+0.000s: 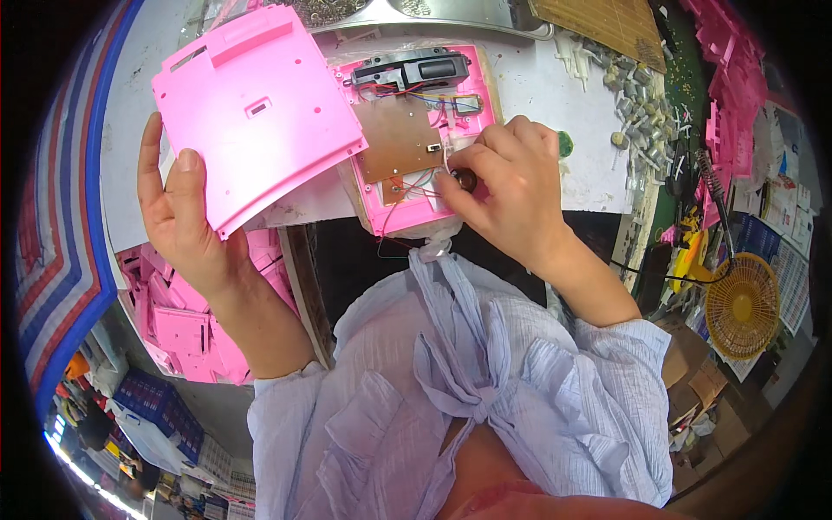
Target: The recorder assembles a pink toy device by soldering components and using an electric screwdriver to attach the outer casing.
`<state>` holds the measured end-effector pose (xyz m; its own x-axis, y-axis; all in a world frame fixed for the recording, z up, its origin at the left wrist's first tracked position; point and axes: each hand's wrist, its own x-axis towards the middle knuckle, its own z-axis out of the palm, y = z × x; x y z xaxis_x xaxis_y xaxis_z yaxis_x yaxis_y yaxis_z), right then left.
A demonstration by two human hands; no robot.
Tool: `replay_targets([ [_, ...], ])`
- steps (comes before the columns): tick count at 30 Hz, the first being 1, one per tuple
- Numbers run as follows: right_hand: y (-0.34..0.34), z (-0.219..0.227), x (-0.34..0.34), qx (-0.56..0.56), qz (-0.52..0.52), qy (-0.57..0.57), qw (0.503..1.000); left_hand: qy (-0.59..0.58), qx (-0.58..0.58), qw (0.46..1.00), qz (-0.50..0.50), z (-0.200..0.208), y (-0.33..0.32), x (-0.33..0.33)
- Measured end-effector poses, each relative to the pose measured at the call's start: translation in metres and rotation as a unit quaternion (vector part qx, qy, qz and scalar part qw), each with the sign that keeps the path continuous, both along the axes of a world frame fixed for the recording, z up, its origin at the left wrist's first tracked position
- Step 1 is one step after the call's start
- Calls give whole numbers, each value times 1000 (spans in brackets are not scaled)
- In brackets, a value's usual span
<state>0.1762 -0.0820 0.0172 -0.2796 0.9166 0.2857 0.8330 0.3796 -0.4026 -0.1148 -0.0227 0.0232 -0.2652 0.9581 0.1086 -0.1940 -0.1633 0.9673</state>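
Note:
My left hand (178,212) grips a flat pink plastic cover (286,113) by its lower left edge, thumb on its face. The cover is tilted and overlaps the left side of a pink plastic housing (412,217) on the table. Inside the housing are a brown circuit board (386,134), a black plastic mechanism (407,74), a small silvery part (468,106) and thin coloured wires. At the housing's right side, my right hand (520,195) has its fingers curled around a dark brown round part (466,179); their tips are partly hidden.
Several pink plastic parts (186,325) lie piled below the table at left. Small metal parts (641,104) cover the table's right side, near a metal tray (433,17) at the back. A yellow basket (742,305) and a black cable are at right.

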Motion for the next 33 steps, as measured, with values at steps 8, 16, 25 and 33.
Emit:
replay_targets([
  [8,1,-11,-4,42,-6,52,998,-12,-8,1000,4,-3,-2,3],
  [16,1,-15,1,61,13,53,997,-9,-21,1000,14,-6,-4,3],
  [25,4,-13,3,84,29,23,996,-6,-27,1000,13,-6,-8,2],
  [33,3,-16,3,92,37,35,994,-6,-25,1000,18,-7,-9,1],
])
